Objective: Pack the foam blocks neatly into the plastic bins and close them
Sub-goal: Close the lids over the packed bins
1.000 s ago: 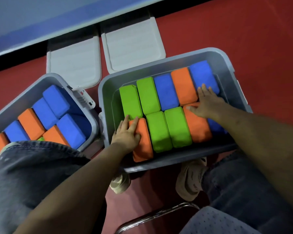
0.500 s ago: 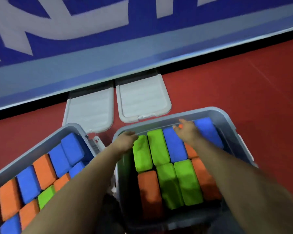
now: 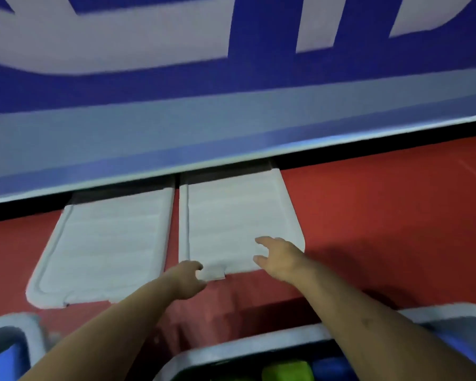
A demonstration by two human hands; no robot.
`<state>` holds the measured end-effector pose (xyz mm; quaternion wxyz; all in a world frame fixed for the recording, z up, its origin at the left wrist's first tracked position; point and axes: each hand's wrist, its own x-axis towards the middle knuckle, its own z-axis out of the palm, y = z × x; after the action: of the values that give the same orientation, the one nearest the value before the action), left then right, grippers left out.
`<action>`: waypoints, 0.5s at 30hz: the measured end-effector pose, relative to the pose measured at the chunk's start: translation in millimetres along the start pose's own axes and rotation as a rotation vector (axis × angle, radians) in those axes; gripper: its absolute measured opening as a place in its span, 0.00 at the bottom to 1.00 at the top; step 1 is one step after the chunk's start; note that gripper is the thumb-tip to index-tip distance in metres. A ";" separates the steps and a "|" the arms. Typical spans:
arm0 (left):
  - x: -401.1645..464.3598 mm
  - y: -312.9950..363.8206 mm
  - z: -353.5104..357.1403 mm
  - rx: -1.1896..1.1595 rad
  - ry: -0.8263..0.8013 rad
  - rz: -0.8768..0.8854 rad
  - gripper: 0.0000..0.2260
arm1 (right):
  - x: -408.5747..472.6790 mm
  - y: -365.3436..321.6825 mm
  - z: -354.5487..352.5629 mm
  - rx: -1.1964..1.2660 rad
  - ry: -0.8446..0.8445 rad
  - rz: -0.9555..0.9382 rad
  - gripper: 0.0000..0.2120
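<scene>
Both bare hands reach forward over the red floor (image 3: 382, 229) toward the right of two flat white plastic lids. In the head view, the left hand (image 3: 186, 280) is at the near left corner of the right white plastic lid (image 3: 231, 215), its fingers curled at the lid's near edge beside a small tab; whether they actually pinch the edge is too blurred to tell. The right hand (image 3: 279, 258) hovers over the near right corner of the same lid, fingers spread and loosely bent, with no firm hold visible. The two hands are apart, one at each near corner.

Two lids lie side by side on the floor, their far ends tucked under the edge of a blue board with large white lettering (image 3: 231, 78). The left white plastic lid (image 3: 102, 251) lies untouched, just beside the right one, with a narrow strip of floor between them.

Two grey plastic bins show only in part along the bottom. The right grey bin (image 3: 245, 350) sits under the forearms, open, with one green foam block (image 3: 286, 372) and one blue foam block (image 3: 330, 369) peeking over its rim. The left grey bin (image 3: 8, 325) shows its rounded corner, with blue foam (image 3: 3, 364) inside.
</scene>
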<state>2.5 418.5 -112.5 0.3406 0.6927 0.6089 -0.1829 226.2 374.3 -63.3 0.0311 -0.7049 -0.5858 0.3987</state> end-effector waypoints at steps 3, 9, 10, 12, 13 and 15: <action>43.4 -4.9 31.5 0.274 -0.061 0.203 0.33 | 29.0 25.6 29.9 -0.052 -0.050 0.064 0.25; 99.9 -36.3 78.2 0.427 0.128 0.114 0.39 | 56.3 42.6 40.9 -0.020 -0.061 0.146 0.28; 99.3 -35.9 84.8 0.461 0.155 0.093 0.36 | 59.2 42.8 41.3 -0.033 -0.032 0.173 0.28; 93.8 -33.1 93.3 0.576 0.227 0.119 0.24 | 61.3 45.0 40.4 -0.092 0.015 0.247 0.28; 87.7 -32.3 95.0 0.640 0.252 0.165 0.19 | 61.5 46.3 39.4 -0.110 0.046 0.278 0.27; 75.5 -37.1 96.8 0.756 0.307 0.308 0.14 | 61.0 46.2 37.4 -0.110 0.089 0.292 0.27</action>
<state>-3.4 406.5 -240.0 -0.0080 0.8705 0.4324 -0.2348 240.6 396.0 -144.4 -0.0397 -0.8001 -0.4962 0.3349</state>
